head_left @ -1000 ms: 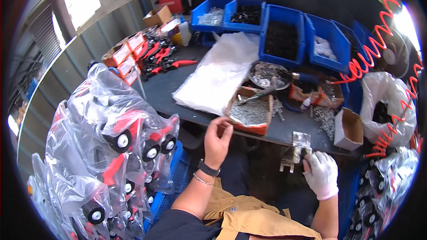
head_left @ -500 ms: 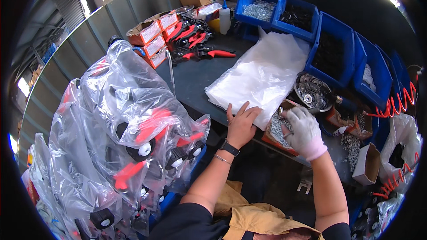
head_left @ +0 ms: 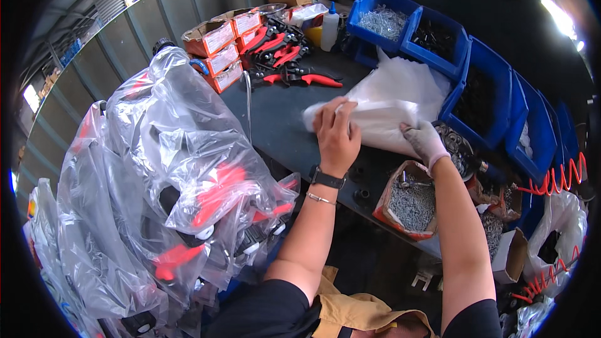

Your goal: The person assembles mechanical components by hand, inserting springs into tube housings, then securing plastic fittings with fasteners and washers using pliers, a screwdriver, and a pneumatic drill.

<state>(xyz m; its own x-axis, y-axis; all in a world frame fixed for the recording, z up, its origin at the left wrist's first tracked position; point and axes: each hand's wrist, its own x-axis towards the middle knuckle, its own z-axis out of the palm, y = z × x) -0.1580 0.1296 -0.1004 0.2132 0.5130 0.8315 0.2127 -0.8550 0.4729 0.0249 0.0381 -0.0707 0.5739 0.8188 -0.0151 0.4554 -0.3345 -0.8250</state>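
Note:
A stack of thin white, translucent plastic bags or sheets (head_left: 400, 97) lies on the dark bench, its near edge raised and bent. My left hand (head_left: 338, 131), bare, with a watch and bracelet at the wrist, is closed with curled fingers on the stack's left corner. At the right near corner, my right hand (head_left: 426, 143), in a pale glove, pinches the plastic between thumb and fingers. Just below it stands an open carton of small metal screws or pins (head_left: 410, 203). Small black round parts (head_left: 362, 197) sit on the bench beside my left wrist.
Large clear bags of red-and-black tools (head_left: 181, 169) fill the left side. Red-handled pruner-like tools (head_left: 282, 50) lie near orange-white boxes (head_left: 219, 50) and a squeeze bottle (head_left: 330, 28). Blue parts bins (head_left: 482, 81) curve along the back right, with red coiled hoses (head_left: 554, 175) beyond.
My right hand has left the screw carton and taken hold of the plastic stack. My left hand has moved up and curled onto it. The stack has shifted away, uncovering small black parts.

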